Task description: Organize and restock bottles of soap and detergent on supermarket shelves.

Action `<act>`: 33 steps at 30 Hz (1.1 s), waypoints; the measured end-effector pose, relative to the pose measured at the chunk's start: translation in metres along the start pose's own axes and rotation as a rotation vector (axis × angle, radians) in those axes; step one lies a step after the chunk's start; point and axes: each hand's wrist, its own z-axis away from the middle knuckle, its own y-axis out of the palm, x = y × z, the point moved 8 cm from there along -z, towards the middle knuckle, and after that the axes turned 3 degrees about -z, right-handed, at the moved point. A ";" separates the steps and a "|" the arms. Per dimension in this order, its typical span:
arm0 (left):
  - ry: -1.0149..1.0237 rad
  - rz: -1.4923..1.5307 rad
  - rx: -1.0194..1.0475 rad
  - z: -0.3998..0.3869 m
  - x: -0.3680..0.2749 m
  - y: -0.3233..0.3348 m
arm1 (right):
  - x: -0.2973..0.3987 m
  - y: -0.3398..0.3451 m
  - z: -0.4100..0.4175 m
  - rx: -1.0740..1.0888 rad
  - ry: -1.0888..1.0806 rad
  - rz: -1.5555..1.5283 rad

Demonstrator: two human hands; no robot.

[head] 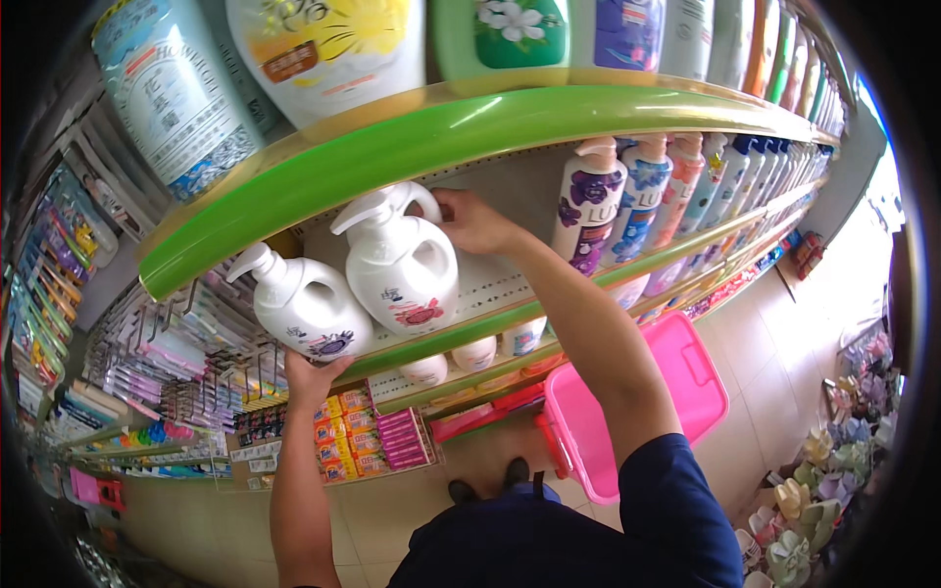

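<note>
On a green-edged shelf (470, 331), two white pump bottles with built-in handles stand side by side. The left one (309, 312) bears a purple flower print and sits at the shelf's left end; my left hand (312, 378) touches its base from below. The other bottle (404, 275), with a red flower print, is just to its right. Behind it is a further white bottle (419, 200), mostly hidden. My right hand (470, 220) reaches in at that rear bottle's handle, fingers bent around it; the fingertips are partly hidden.
An upper shelf with a green rim (470, 121) holds large bottles above my hands. Lux pump bottles (588, 209) line the same shelf to the right. A pink plastic bin (588, 434) stands on the floor by my right arm. Boxed soaps (353, 434) are low down; hanging packs (169, 353) are left.
</note>
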 end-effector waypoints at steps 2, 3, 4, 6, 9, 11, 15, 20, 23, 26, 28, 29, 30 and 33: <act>0.009 -0.033 0.003 0.001 0.005 0.001 | 0.007 -0.001 0.007 0.048 0.016 0.010; 0.020 -0.063 -0.001 0.001 0.004 0.001 | 0.008 0.000 0.009 0.102 0.030 0.025; 0.035 -0.073 -0.008 0.000 0.004 0.002 | 0.008 0.001 0.010 0.148 0.028 0.037; 0.029 -0.082 -0.014 0.000 0.004 0.001 | 0.008 0.001 0.011 0.127 0.004 0.026; 0.022 -0.058 -0.034 0.000 0.004 -0.001 | 0.008 0.004 0.010 0.106 -0.014 -0.003; 0.002 -0.110 -0.021 0.000 0.008 -0.005 | 0.009 0.007 0.009 0.114 -0.010 -0.025; 0.023 -0.143 -0.031 -0.001 0.005 -0.001 | 0.008 0.002 0.009 0.122 0.002 0.054; 0.017 -0.115 -0.066 0.002 0.012 -0.007 | 0.011 0.010 0.010 0.203 -0.027 0.055; 0.016 -0.085 -0.060 -0.001 0.011 -0.004 | 0.011 0.004 0.021 0.187 -0.084 0.027; 0.022 -0.107 -0.083 0.004 0.008 -0.009 | 0.035 -0.018 0.060 -0.137 -0.124 0.149; 0.029 -0.104 -0.066 0.003 0.005 -0.008 | 0.084 -0.038 0.118 -0.455 -0.164 0.303; 0.029 -0.103 -0.044 0.002 0.006 -0.005 | 0.116 -0.046 0.149 -0.550 -0.234 0.399; 0.020 -0.106 -0.016 -0.001 0.004 0.004 | 0.143 -0.063 0.173 -0.630 -0.395 0.554; 0.012 -0.037 -0.022 0.000 0.019 -0.007 | 0.182 -0.089 0.205 -0.864 -0.475 0.961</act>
